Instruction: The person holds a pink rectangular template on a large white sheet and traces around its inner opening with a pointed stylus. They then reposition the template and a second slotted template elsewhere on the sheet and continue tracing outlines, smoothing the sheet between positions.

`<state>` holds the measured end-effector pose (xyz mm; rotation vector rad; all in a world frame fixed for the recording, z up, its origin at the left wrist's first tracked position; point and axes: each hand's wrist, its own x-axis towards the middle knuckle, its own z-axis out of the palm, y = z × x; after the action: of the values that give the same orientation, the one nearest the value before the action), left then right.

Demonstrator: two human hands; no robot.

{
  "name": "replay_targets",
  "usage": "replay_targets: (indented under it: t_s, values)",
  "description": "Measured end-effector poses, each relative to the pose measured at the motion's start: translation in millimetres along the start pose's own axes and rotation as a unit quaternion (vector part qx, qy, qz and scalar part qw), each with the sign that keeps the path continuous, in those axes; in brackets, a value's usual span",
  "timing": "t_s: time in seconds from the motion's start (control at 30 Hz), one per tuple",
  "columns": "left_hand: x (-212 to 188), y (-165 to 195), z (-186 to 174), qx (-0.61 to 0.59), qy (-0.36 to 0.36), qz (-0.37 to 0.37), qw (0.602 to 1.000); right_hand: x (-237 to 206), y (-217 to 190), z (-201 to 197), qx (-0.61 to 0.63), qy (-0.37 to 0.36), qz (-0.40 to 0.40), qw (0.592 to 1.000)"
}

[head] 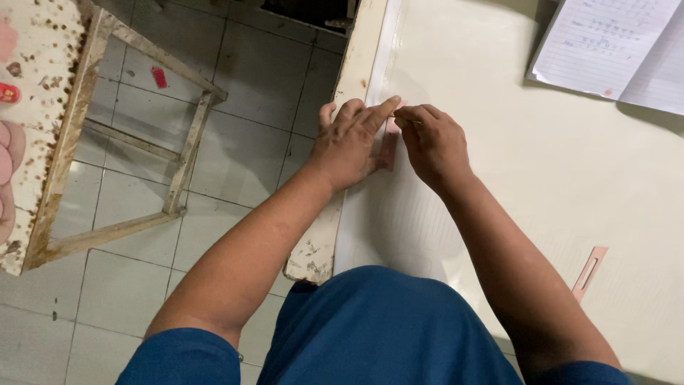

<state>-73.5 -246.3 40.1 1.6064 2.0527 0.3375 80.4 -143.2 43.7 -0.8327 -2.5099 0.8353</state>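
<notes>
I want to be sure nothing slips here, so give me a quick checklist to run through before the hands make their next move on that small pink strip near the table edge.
1. Left hand flat on the small pink strip: ok, palm and fingers press down on it.
2. Right hand gripping at the strip's upper end: ok, fingertips pinch there; what they pinch cannot be told.
3. Strip lying on the clear plastic sheet: ok, close to the worn table edge.
4. Strip aligned with the sheet's edge: cannot tell, hands cover it.
5. Second pink slotted strip within reach: ok, it lies by the right forearm.
6. Lined paper sheets out of the way: ok, in the far corner.
</notes>
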Motion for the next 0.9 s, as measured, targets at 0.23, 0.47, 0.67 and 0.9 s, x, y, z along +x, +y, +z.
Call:
replay_targets:
  t_s: [0.23,0.47,0.67,0.9]
  values:
    - [-1.2,0.4,-0.2,-0.019,0.000,-0.007,1.000,-21.9,-4.7,-12.1,0.093,-0.009,0.125,0.988]
    - [-6.0,-1.4,-1.6,-0.018,0.001,0.009,1.000,-87.1,29.5,-31.3,0.133,0.040,0.183,0.973]
    - [-6.1,0.2,1.5,-0.015,0.005,0.005,1.000,-205.5,104.6,-98.2,-0.169,0.127,0.337,0.917]
    - [-8.0,-0.1,1.3,-0.026,0.015,0.025,0.999,-291.1,123.9,-133.8,-0.166,0.175,0.583,0.776]
